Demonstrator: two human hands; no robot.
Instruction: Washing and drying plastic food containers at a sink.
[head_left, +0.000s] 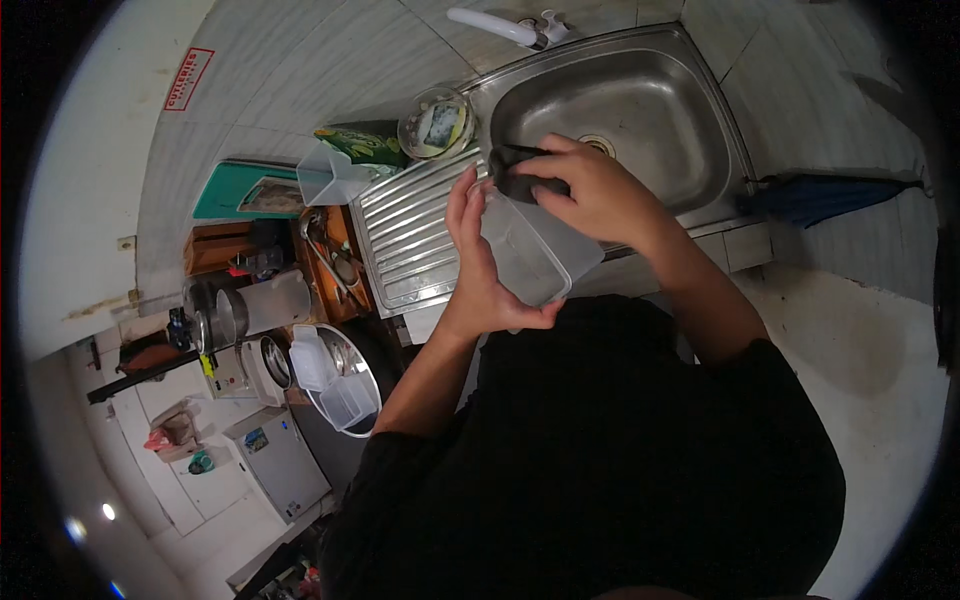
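Observation:
My left hand (487, 277) grips a translucent rectangular plastic container (517, 247), thumb at one rim corner and fingers up at the opposite end. The container is tilted in front of my body, over the near edge of the steel drainboard (409, 247). A dark cloth (517, 176) is bunched in my right hand (585, 180), touching the container's upper end. Beyond the right hand lies the stainless steel sink basin (637, 112), with its drain partly behind the wrist.
Above the sink is a white faucet (499, 26). A glass bowl with a sponge (436, 127), a green packet (367, 146) and another clear container (330, 176) stand behind the drainboard. Utensils (330, 255) lie left of it. A large round basin (367, 375) holds plastic containers, lower left.

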